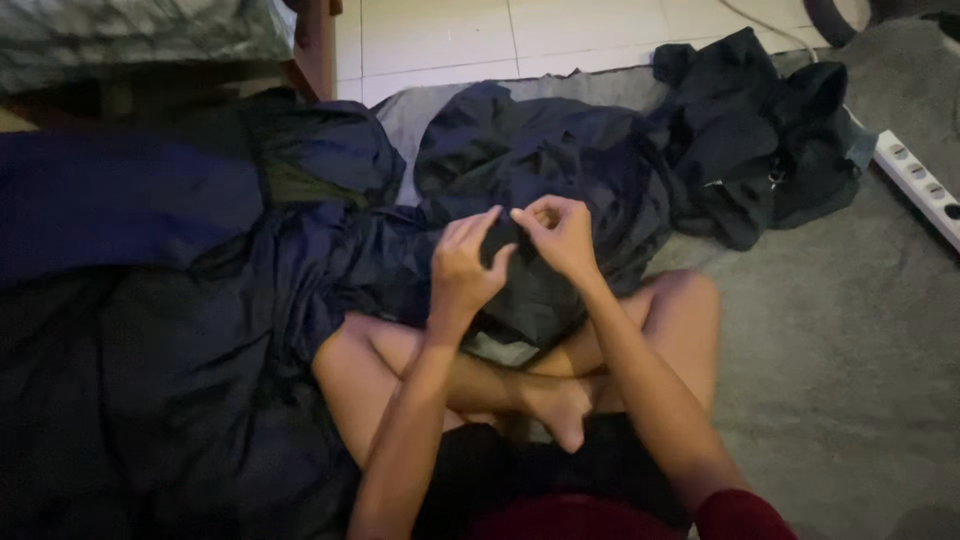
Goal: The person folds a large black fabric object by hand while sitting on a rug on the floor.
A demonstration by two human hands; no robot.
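— Right, where are the hands?

— Both sit at the middle of the scene, above the crossed legs [520, 385]. The left hand [465, 268] has its fingers curled onto the dark garment [545, 190], pressing a fold down. The right hand [560, 235] is pinched together on a small bit of the same cloth, thumb against fingertips.

— And the garment itself?

— Bunched in a heap on the grey mat [840, 330], its near edge draped over the lap, the rest spreading far and left, where it touches a blue cloth [130, 200].

— What could go wrong?

— The light is poor and the fabric is dark on dark, so I judge the pinch could catch two layers at once. What the right fingers hold is too small to make out; if it is slippery, it may slide free, since only the fingertips bear on it.

— Anything nearby to worry about?

— A second dark pile [760, 130] lies far right, just beside the heap. Pulling hard could drag the two together, and then folds would be hard to tell apart. A white power strip [915, 180] lies at the right edge of the mat, near that pile; cloth swept that way might cover it.

— And the left side?

— The blue cloth overlaps the garment there, so a tug might shift both.
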